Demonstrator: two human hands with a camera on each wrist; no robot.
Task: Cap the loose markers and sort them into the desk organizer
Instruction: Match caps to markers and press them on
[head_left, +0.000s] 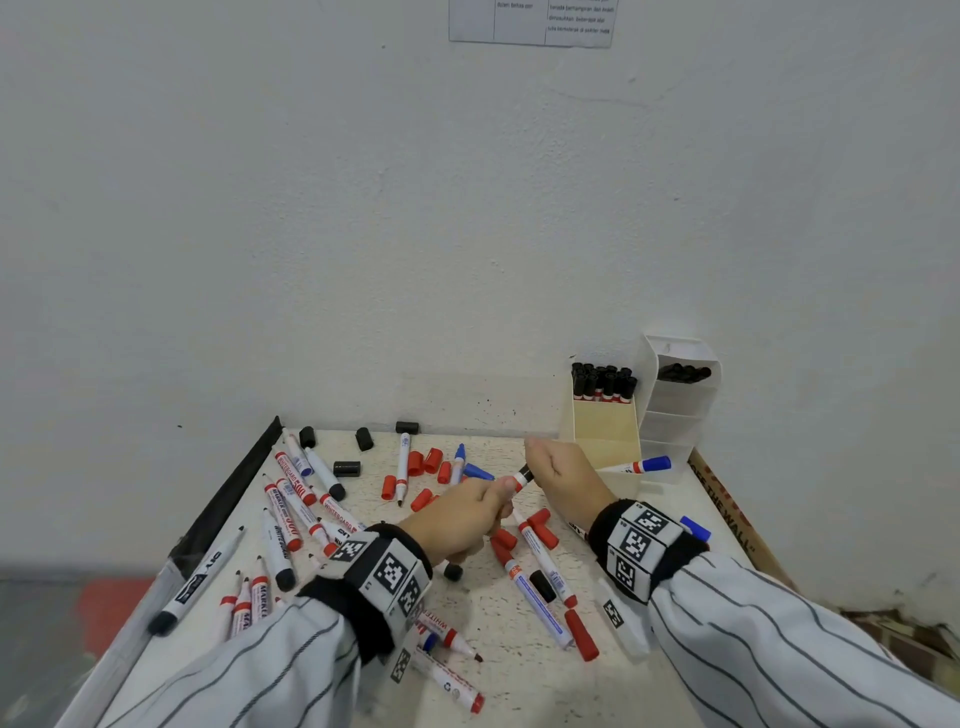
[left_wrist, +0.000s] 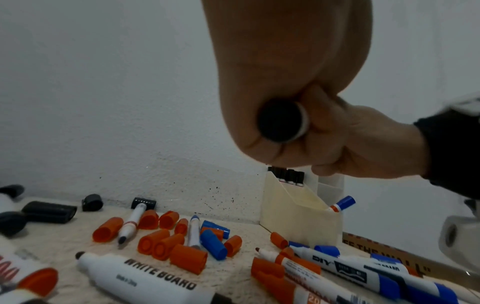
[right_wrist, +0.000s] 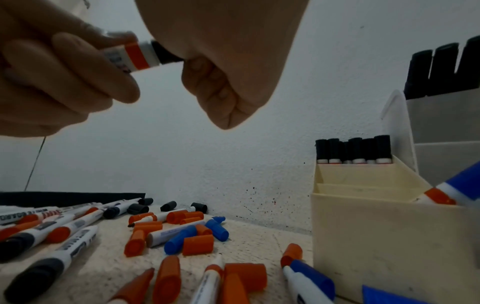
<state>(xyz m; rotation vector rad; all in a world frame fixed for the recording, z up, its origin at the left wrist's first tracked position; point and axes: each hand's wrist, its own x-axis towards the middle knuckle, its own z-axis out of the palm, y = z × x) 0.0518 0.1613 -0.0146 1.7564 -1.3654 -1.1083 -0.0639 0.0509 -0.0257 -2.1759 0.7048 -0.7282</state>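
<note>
My left hand (head_left: 483, 506) grips a white marker (head_left: 519, 480) with a red band above the table. In the left wrist view its black butt end (left_wrist: 281, 123) pokes out of the fist. My right hand (head_left: 550, 467) curls round a black cap (right_wrist: 167, 53) sitting on the marker's tip. The cream desk organizer (head_left: 605, 434) stands at the back right, with several black-capped markers (head_left: 602, 384) upright in its rear compartment and a blue-capped marker (head_left: 649, 464) leaning in the front one. Several loose markers (head_left: 291, 499) and red caps (head_left: 426, 462) lie scattered on the table.
A translucent tiered organizer (head_left: 675, 415) stands beside the cream one, against the wall. Black caps (head_left: 347, 468) and blue caps (head_left: 477, 472) lie among the markers. A black strip (head_left: 234, 493) runs along the table's left edge, and cardboard (head_left: 727, 514) along its right.
</note>
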